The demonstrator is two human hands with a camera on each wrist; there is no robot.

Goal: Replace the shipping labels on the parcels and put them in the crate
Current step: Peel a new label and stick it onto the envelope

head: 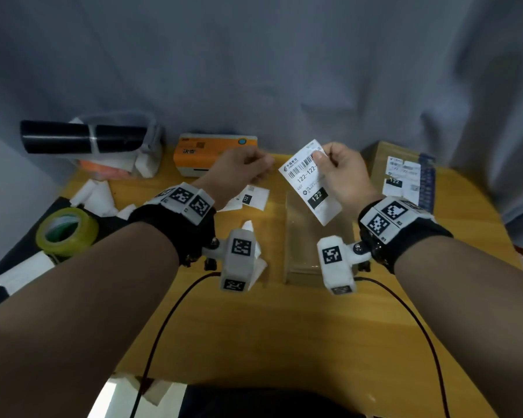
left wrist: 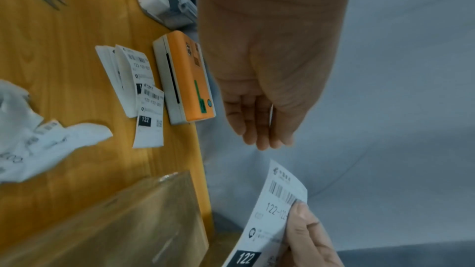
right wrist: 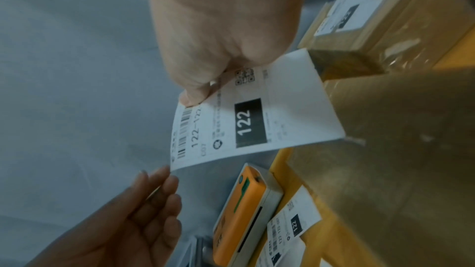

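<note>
My right hand (head: 323, 158) pinches a white shipping label (head: 311, 188) marked 122 near its top edge, thumb on the barcode, and holds it in the air above a brown parcel (head: 317, 245) wrapped in clear tape. In the right wrist view the label (right wrist: 252, 121) hangs from the right hand (right wrist: 195, 92). My left hand (head: 264, 168) hovers just left of the label with relaxed fingers and holds nothing. Its fingertips (right wrist: 156, 176) sit close to the label's free corner. A second parcel (head: 384, 158) with labels on top lies at the back right.
An orange label printer (head: 206, 152) stands at the back, with loose printed labels (head: 248, 197) in front of it. A grey crate (head: 151, 140) holding a black roll (head: 82, 137) is back left. A green tape roll (head: 67, 230) and torn paper scraps (head: 97, 197) lie at the left.
</note>
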